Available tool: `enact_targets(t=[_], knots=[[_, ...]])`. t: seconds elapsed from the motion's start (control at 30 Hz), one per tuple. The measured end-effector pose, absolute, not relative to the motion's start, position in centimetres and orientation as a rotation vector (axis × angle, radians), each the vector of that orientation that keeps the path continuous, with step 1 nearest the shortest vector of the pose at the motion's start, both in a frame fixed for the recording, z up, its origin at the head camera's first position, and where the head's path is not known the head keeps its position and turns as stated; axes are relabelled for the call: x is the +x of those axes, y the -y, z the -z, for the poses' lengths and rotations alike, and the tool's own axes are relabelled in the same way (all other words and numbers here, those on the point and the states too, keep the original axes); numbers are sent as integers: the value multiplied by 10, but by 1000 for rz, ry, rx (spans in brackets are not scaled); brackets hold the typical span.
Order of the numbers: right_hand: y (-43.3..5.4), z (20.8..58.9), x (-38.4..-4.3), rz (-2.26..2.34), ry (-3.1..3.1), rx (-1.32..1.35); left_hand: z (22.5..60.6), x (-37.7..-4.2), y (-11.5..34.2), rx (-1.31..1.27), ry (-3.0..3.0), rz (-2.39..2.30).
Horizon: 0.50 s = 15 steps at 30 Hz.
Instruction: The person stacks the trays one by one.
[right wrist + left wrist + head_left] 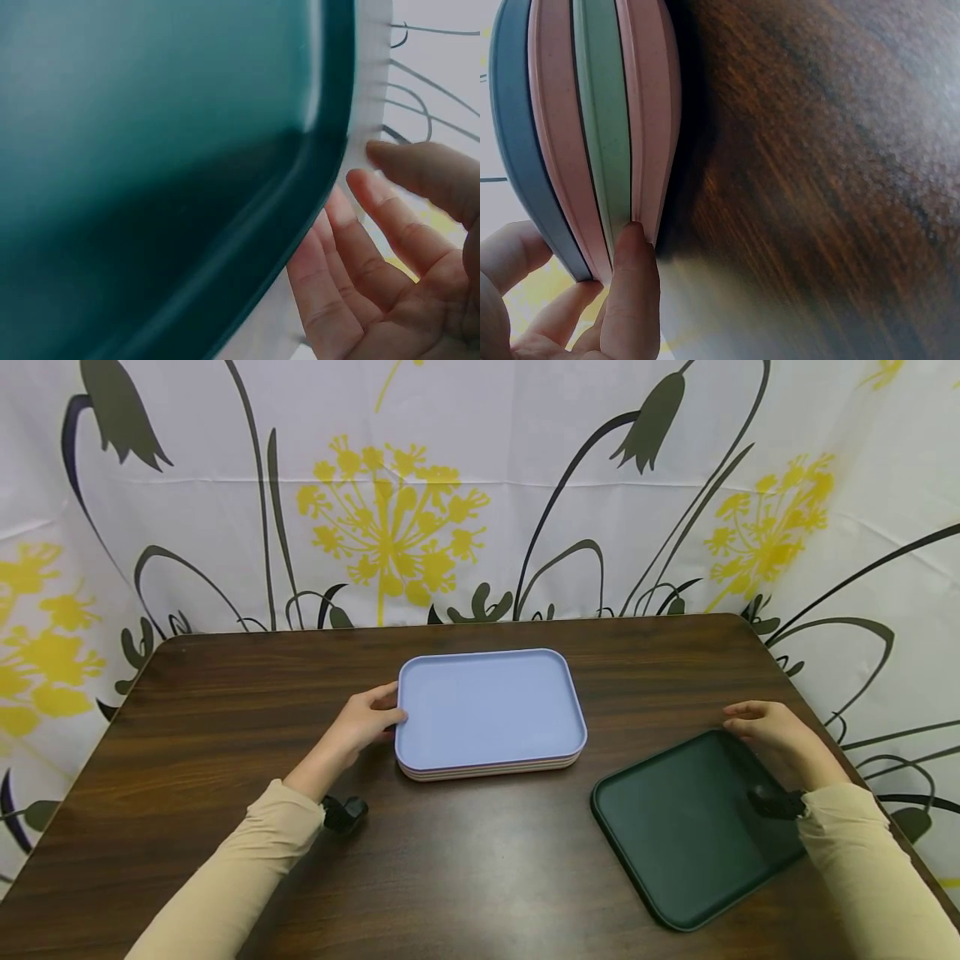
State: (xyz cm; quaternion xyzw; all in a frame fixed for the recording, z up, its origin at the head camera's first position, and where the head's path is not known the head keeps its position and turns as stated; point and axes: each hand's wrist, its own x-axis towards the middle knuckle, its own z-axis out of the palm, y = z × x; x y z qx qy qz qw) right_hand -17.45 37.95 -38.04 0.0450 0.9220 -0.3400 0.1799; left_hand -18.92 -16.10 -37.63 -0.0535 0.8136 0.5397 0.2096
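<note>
A stack of rectangular trays lies on the table, a light blue one on top. The left wrist view shows the pink, green and pink edges beneath the blue rim. My left hand grips the stack's left end, its digits spread from the blue rim down to the lowest edges. At the right lies a dark green tray, turned at an angle. Beside its far corner is my right hand, fingers loosely extended and the thumb apart; in the right wrist view its fingertips overlap the outer side of the rim.
Both things lie on a dark wood-grain table. A white curtain with yellow and grey-green flowers hangs behind it and along its right side. A black wrist camera sits at the left cuff.
</note>
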Motion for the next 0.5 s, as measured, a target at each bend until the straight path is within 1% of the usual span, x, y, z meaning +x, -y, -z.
enact_targets(t=[0.5], knots=[[-392,385,-164,967,-2522,187,378,-189,161,-145,-2264,-1509]])
